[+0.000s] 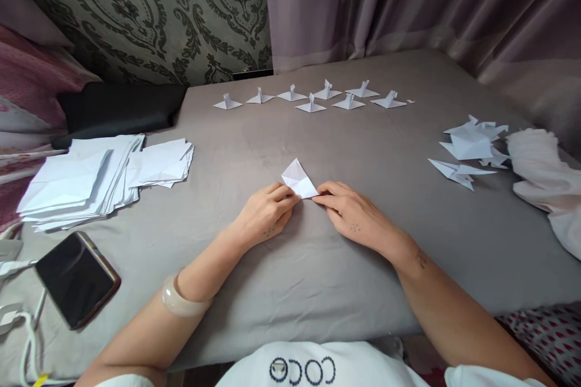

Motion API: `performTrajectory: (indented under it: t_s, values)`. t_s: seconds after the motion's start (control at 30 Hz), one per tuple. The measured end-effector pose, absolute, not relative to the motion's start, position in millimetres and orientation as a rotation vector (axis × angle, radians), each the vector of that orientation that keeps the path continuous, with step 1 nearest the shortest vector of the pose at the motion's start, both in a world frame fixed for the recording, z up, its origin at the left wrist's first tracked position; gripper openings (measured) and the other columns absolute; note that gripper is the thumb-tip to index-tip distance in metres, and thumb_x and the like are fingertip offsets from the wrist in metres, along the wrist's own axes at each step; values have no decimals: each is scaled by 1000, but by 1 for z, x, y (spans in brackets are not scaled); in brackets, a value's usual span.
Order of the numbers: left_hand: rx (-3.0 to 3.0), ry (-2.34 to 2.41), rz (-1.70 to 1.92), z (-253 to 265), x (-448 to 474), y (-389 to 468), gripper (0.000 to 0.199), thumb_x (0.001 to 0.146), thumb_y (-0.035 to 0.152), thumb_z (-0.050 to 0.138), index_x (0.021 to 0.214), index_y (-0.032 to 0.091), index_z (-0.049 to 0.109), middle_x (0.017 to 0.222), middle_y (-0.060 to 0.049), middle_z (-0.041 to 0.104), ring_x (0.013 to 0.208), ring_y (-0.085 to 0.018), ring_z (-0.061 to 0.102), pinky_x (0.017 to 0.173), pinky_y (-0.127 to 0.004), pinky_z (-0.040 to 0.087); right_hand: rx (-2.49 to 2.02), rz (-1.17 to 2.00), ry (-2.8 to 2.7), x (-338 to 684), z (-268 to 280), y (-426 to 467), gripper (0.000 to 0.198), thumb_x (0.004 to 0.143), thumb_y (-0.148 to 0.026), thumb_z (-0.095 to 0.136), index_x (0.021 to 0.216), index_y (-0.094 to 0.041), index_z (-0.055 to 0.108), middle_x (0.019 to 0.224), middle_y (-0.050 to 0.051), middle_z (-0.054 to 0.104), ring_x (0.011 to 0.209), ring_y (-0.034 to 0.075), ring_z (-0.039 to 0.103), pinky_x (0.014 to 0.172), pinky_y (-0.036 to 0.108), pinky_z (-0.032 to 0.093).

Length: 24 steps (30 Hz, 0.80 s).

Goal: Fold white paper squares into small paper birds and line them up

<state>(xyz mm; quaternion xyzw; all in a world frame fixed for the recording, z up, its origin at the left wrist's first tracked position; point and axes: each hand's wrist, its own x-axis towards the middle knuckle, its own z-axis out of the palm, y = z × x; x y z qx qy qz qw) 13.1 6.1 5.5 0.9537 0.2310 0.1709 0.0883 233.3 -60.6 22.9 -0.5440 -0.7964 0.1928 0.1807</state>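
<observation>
A person in a white shirt (304, 367) works at a small folded paper (297, 180) on a gray cloth-covered surface (227, 151). The left hand (267, 211), fingers curled, pinches the folded paper along its near left edge; the right hand (356, 216) pinches its near right corner between thumb and forefinger. The paper lies between the two hands, one point facing away from the person. A pale bangle (185, 299) circles the left forearm, and small dark marks dot both hands.

Well beyond the folded paper, eight white paper birds (311, 104) stand in two loose rows, with a tiny white scrap (411, 101) at their right end. To the right of the folded paper, more folded pieces (472, 139) lie bunched near a crumpled pale cloth (542, 175), a pointed piece (462, 173) just nearer the person. To its left, a small stack of white sheets (161, 163) touches a larger paper pile (68, 184), a black item (124, 107) behind them. Left of the folded paper and closer to the person, a dark-screened phone (77, 281) lies beside white cables (31, 338). Beyond it all hang purple curtains (327, 9), next to patterned wallpaper (136, 12).
</observation>
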Motion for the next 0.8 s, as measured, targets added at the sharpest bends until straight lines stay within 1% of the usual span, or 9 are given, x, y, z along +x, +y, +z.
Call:
performTrajectory:
  t_s: [0.17,0.33,0.47,0.57,0.67,0.73,0.8]
  values:
    - [2869,685,420,10,13,3,32,97,27,40,117,17,63,100,-11,62,89,-20,55,79,-34,50,-1538,642,-2239,244,28,-60,42,85,-4,39,106,-24,70,109,4,63,100,17,58,85,31,48]
    - [2900,712,310,11,14,2,37,97,35,38,126,21,57,103,-11,58,90,-21,51,79,-35,47,-1525,698,-2231,249,31,-60,41,85,-5,40,106,-25,70,109,3,64,101,16,59,88,31,48]
    - [2936,760,253,11,18,1,41,96,42,39,133,29,52,102,-11,54,84,-21,47,78,-37,44,-1530,690,-2218,249,31,-60,39,84,-6,41,104,-24,70,109,3,64,101,16,59,88,30,47]
    - [2954,783,266,11,20,1,43,95,45,40,135,32,50,100,-10,54,81,-21,47,77,-38,43,-1564,680,-2175,245,30,-59,36,85,-7,42,100,-24,70,105,3,66,97,16,60,84,29,47]
    - [2930,773,382,7,21,2,41,95,45,43,129,27,56,97,-10,56,81,-20,49,75,-36,44,-1678,658,-1998,238,25,-57,29,86,-13,45,100,-24,68,97,2,67,86,15,61,75,28,47]
    - [2884,768,510,4,20,2,35,95,41,45,117,21,63,94,-10,60,81,-19,52,73,-33,46,-1752,644,-1835,230,19,-54,23,87,-20,49,103,-24,65,94,1,67,78,14,61,70,27,46]
    - [2836,782,628,2,20,3,28,95,35,46,104,17,66,90,-8,64,82,-19,56,73,-31,48,-1801,633,-1734,223,13,-51,20,86,-29,56,103,-24,63,93,1,66,74,13,60,67,26,45]
